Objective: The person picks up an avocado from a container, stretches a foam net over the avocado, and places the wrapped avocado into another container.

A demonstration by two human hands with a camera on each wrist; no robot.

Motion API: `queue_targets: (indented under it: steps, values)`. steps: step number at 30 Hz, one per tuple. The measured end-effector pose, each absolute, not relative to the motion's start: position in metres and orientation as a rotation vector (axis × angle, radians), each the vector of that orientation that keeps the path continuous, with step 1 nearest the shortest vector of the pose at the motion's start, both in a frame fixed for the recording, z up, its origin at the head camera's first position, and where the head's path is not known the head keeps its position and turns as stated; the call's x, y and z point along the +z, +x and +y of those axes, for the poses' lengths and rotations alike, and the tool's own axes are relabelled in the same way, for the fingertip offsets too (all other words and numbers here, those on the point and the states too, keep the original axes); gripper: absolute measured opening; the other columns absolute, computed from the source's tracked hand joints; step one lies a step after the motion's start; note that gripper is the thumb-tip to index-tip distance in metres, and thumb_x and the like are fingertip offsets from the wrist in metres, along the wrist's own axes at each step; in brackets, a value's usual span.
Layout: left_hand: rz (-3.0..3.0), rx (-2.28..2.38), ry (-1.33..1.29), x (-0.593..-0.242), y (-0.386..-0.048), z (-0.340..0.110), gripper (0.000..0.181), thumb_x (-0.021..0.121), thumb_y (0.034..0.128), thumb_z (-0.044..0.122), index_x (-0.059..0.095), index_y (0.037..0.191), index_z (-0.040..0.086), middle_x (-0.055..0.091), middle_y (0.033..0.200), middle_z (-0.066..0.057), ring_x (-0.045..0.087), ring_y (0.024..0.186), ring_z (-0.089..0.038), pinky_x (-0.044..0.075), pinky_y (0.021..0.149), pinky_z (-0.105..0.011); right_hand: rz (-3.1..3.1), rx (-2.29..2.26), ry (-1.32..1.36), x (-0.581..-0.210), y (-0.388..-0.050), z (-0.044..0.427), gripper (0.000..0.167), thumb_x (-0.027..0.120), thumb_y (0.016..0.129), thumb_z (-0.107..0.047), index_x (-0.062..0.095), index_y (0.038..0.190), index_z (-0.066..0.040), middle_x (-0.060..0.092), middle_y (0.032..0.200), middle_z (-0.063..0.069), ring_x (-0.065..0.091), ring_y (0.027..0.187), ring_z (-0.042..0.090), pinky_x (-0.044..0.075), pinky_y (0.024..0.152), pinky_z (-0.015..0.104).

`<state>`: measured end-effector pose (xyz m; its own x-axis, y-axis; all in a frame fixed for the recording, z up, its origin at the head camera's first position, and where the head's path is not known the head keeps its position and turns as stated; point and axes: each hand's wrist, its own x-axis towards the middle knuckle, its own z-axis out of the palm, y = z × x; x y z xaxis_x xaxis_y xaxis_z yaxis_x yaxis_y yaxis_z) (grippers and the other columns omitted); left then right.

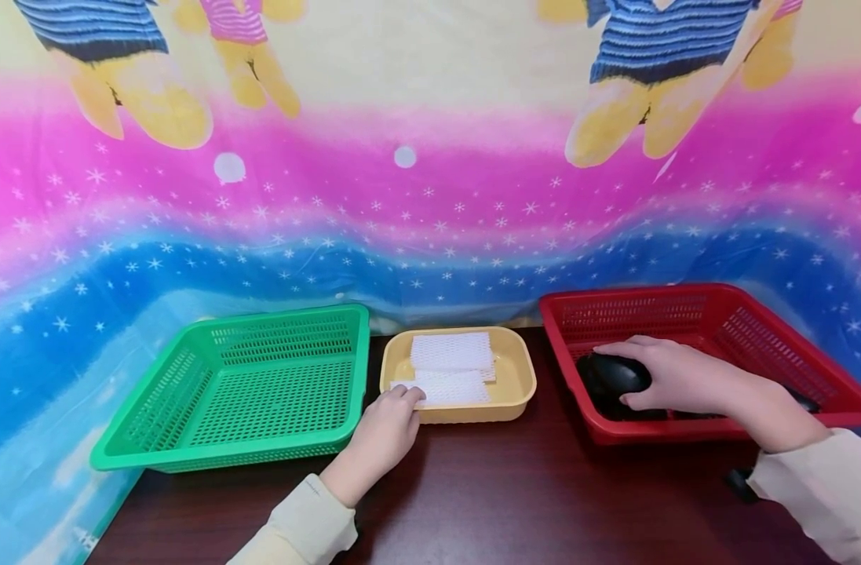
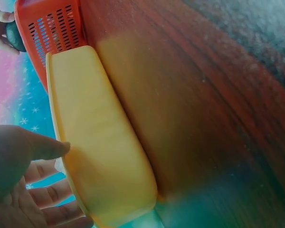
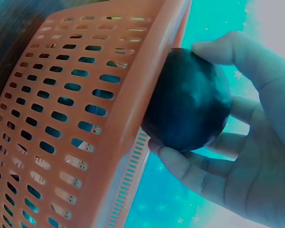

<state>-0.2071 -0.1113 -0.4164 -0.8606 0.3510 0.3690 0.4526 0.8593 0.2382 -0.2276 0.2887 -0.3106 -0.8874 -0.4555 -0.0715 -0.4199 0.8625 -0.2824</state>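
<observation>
In the head view my right hand (image 1: 666,373) grips a glossy black eggplant (image 1: 617,373) by its rounded end, at the left part of the red basket (image 1: 673,430). The right wrist view shows thumb and fingers spread around the eggplant (image 3: 190,102), just above the basket rim. Other dark things lie beneath it, mostly hidden. My left hand (image 1: 388,424) is at the front left of a yellow tray (image 1: 515,384), fingertips at the end of a white foam net sleeve (image 1: 451,388). In the left wrist view its fingers are spread, thumb apart. Another foam net (image 1: 451,351) lies behind.
A green basket (image 1: 275,404) with slotted walls stands left of the yellow tray. All three containers stand on a dark brown table (image 1: 487,486). Behind them hangs a patterned cloth (image 1: 430,196) in pink and blue.
</observation>
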Motion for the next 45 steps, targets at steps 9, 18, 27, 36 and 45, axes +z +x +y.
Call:
queue_targets:
  steps: [9, 18, 27, 36, 45]
  values:
    - [-2.721, -0.465, -0.600, -0.413, -0.207, -0.109, 0.012, 0.074, 0.0944, 0.014, 0.070, 0.099, 0.004, 0.066, 0.089, -0.009, 0.066, 0.082, -0.027, 0.057, 0.071, -0.041, 2.944, -0.451, -0.756, -0.310, -0.222, 0.290, 0.073, 0.084, 0.082, -0.029, 0.056, 0.146, -0.009, 0.059, 0.130, 0.020, 0.060, 0.102, 0.027, 0.056, 0.070, 0.038]
    - [-2.757, -0.458, -0.586, -0.409, -0.210, -0.109, 0.011, 0.073, 0.0945, 0.015, 0.072, 0.097, 0.004, 0.069, 0.089, -0.010, 0.068, 0.082, -0.027, 0.057, 0.070, -0.042, 3.009, -0.487, -0.831, -0.309, -0.216, 0.289, 0.068, 0.083, 0.084, -0.027, 0.057, 0.145, -0.013, 0.060, 0.130, 0.016, 0.059, 0.101, 0.025, 0.054, 0.071, 0.038]
    - [-2.797, -0.472, -0.566, -0.404, -0.212, -0.109, 0.012, 0.072, 0.0957, 0.017, 0.072, 0.097, 0.005, 0.069, 0.088, -0.009, 0.067, 0.080, -0.027, 0.057, 0.070, -0.042, 3.020, -0.602, -0.912, -0.302, -0.206, 0.281, 0.067, 0.082, 0.087, -0.024, 0.054, 0.148, -0.018, 0.060, 0.131, 0.012, 0.059, 0.105, 0.025, 0.055, 0.072, 0.038]
    - [-2.870, -0.471, -0.537, -0.398, -0.214, -0.107, 0.013, 0.070, 0.0974, 0.018, 0.072, 0.098, 0.006, 0.068, 0.086, -0.006, 0.065, 0.076, -0.023, 0.055, 0.067, -0.039, 2.972, -0.714, -0.946, -0.307, -0.199, 0.268, 0.066, 0.080, 0.089, -0.023, 0.053, 0.149, -0.024, 0.059, 0.134, 0.009, 0.059, 0.108, 0.025, 0.055, 0.073, 0.037]
    - [-2.923, -0.429, -0.501, -0.393, -0.220, -0.104, 0.013, 0.071, 0.0966, 0.017, 0.074, 0.104, 0.007, 0.069, 0.089, -0.007, 0.067, 0.074, -0.026, 0.056, 0.067, -0.040, 2.897, -0.816, -0.999, -0.317, -0.191, 0.256, 0.069, 0.080, 0.087, -0.019, 0.053, 0.149, -0.028, 0.058, 0.135, 0.005, 0.058, 0.112, 0.024, 0.057, 0.073, 0.031]
